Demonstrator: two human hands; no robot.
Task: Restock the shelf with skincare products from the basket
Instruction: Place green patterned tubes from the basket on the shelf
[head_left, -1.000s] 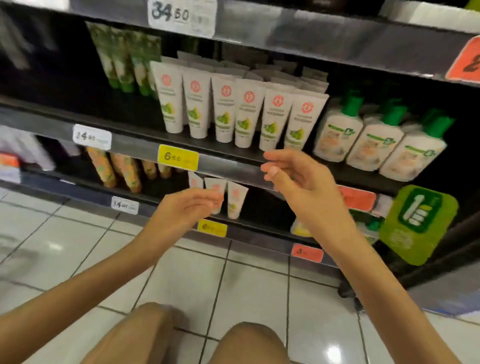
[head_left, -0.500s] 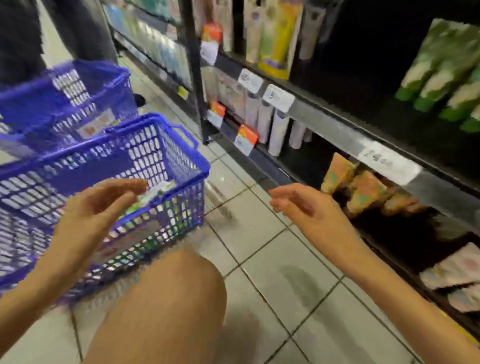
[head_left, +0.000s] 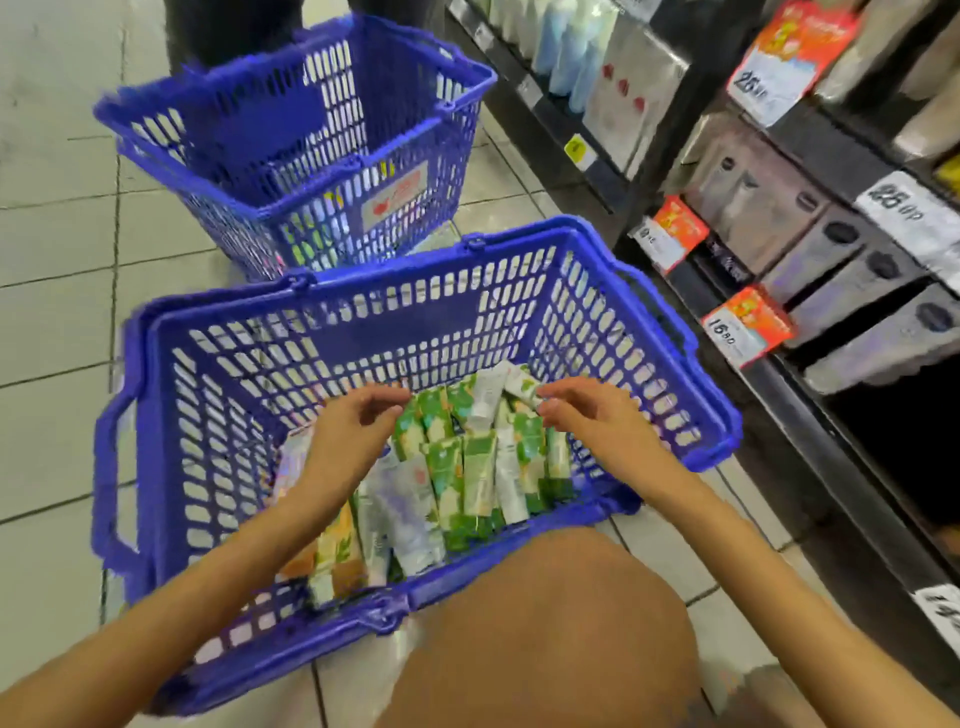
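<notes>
Well short of finished, judging by the stock left to shelve. Crouching over the near basket (head_left: 395, 327) at the centre of the frame, set on the floor tiles just left of the shelf (head_left: 810, 415). Inside, packed side by side: green tubes (head_left: 452, 467) in the middle, white and lilac tubes (head_left: 405, 519) below them, orange ones (head_left: 337, 556) toward the lower left. Reaching in with both hands: left hand (head_left: 353, 436) and right hand (head_left: 592, 421) apart, poised on either side of the green tubes, fingers loosely curled, gripping nothing. Touching the tube tops or just above them, hard to say. Behind, at upper left, a second basket (head_left: 260, 119) with more stock dimly visible through its mesh. On the right, grey boxed goods (head_left: 831, 254) behind price tags (head_left: 737, 332), and a dark gap (head_left: 893, 441) at lower right, probably waiting to be filled. Ahead, most likely: picking up a handful, turning right, placing it.
</notes>
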